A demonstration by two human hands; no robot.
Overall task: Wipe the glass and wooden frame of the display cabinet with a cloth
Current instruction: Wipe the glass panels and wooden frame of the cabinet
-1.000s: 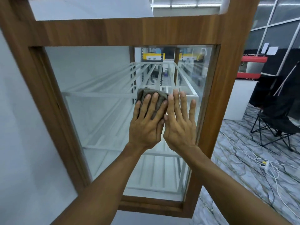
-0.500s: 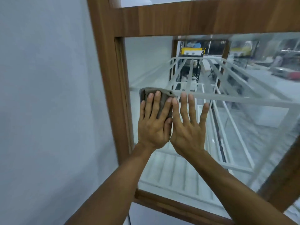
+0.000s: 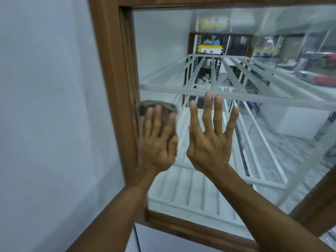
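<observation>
The display cabinet has a brown wooden frame [image 3: 109, 73] around a large glass pane [image 3: 163, 51]. My left hand [image 3: 156, 140] presses a grey-brown cloth [image 3: 145, 109] flat against the glass, right beside the frame's left upright. The cloth sticks out above my fingers. My right hand [image 3: 211, 139] lies flat on the glass just to the right, fingers spread, holding nothing. A small gap separates the two hands.
White slatted shelves [image 3: 218, 91] show behind the glass. A pale grey wall [image 3: 45, 106] fills the left side. The frame's bottom rail [image 3: 190, 228] runs below my forearms, and a right upright [image 3: 320, 202] stands at the lower right.
My left hand has slid the cloth leftward to the frame's left upright. The hands, touching before, are now apart. The view has swung left and closer.
</observation>
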